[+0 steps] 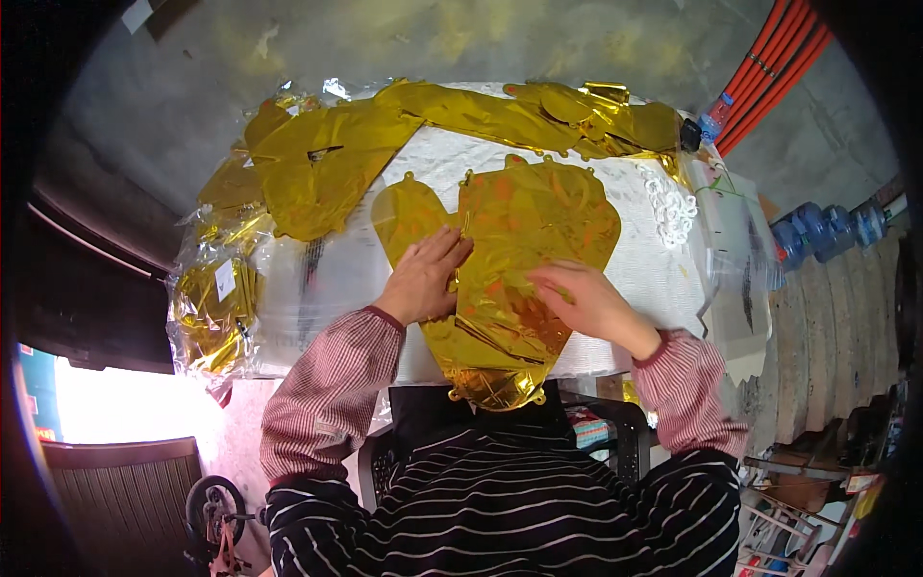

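A flat, uninflated gold foil balloon [538, 207] lies in front of me on the table, with rounded lobes, small tabs along its rim and orange-tinted patches. Its near end hangs over the table's front edge. My left hand [425, 277] is closed at an upright fold in the foil, with the fingertips on its edge. Across from it, my right hand [582, 300] rests on the right part of the balloon, fingers stretched out and slightly bent. Part of its fingertips blends with the reflections.
More flat gold foil balloons [332, 163] lie along the table's [663, 288] far and left sides. Clear plastic bags with gold foil [216, 298] sit at the left edge. White rings [670, 207] are heaped at the right. Blue water bottles [825, 231] stand beyond the table.
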The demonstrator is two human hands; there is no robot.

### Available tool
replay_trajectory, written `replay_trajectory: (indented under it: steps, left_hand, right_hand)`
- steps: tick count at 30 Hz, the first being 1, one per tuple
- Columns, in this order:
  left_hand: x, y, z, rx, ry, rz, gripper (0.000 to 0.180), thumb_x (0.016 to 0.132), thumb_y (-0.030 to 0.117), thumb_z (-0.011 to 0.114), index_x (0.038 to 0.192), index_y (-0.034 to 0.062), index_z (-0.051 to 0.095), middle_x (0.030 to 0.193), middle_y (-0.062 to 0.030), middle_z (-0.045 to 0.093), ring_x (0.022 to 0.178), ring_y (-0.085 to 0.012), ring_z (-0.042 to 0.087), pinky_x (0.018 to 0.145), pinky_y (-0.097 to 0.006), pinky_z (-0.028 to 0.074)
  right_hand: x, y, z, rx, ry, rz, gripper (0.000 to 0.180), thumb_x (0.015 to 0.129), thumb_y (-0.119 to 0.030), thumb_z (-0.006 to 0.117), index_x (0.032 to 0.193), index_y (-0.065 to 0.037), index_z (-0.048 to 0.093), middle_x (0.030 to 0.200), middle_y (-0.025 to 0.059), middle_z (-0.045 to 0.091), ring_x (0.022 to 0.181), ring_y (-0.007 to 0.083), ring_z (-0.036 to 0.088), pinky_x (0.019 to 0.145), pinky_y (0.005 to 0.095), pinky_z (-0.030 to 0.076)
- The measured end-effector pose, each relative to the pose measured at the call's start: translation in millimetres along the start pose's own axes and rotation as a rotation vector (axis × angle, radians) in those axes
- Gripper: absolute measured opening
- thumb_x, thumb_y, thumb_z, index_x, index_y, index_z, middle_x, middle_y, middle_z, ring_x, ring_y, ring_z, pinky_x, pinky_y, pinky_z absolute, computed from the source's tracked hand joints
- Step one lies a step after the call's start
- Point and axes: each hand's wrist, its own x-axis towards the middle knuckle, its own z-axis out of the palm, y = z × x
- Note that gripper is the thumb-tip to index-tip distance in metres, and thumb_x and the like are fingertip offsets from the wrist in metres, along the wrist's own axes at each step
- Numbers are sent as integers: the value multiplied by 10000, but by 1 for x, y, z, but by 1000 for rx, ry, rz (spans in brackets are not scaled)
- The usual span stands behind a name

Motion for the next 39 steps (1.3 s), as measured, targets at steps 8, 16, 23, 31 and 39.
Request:
replay_trajectory:
  steps: [8, 16, 23, 31, 39]
  left_hand:
    - [1, 2, -3, 45, -19, 5, 726, 761, 182, 678, 1424, 106, 393, 1471, -163, 362, 1399, -314, 289, 1095, -430, 278]
    - [-1, 6, -5, 9, 0, 3, 763, 685, 36, 648, 1407, 76, 406, 1455, -163, 378, 1390, -301, 306, 1109, -407, 273]
    - [0, 2, -5, 50, -16, 37, 676, 797, 161, 635, 1426, 112, 392, 1465, -164, 373, 1390, -324, 306, 1081, -427, 291]
    - [0, 5, -2, 35, 28, 23, 715, 726, 16, 616, 1407, 77, 408, 1450, -153, 388, 1389, -298, 311, 1098, -396, 283]
    - [0, 1, 0, 25, 52, 22, 699, 740, 118, 651, 1398, 73, 418, 1446, -156, 391, 1383, -309, 317, 1096, -405, 284]
  right_hand:
    - [-71, -13, 18, -64, 37, -72, 286, 770, -56, 650, 1054, -31, 671, 953, 101, 576, 896, 277, 564, 752, 348, 479]
    - [-56, -33, 32, -246, 172, -133, 531, 793, -170, 698, 1286, -49, 544, 1121, 129, 556, 1048, 304, 510, 877, 386, 442]
    - [-35, -35, 48, -58, 417, -84, 612, 787, -163, 739, 1334, -39, 495, 967, 153, 635, 904, 318, 590, 811, 400, 475]
    - [-46, -50, 49, -22, 314, 5, 699, 756, -188, 772, 1363, -38, 458, 894, 139, 625, 833, 316, 571, 728, 372, 468]
    - [-58, -61, 52, 766, 194, 506, 458, 912, -41, 587, 1350, -13, 455, 849, 45, 612, 742, 133, 565, 621, 246, 451]
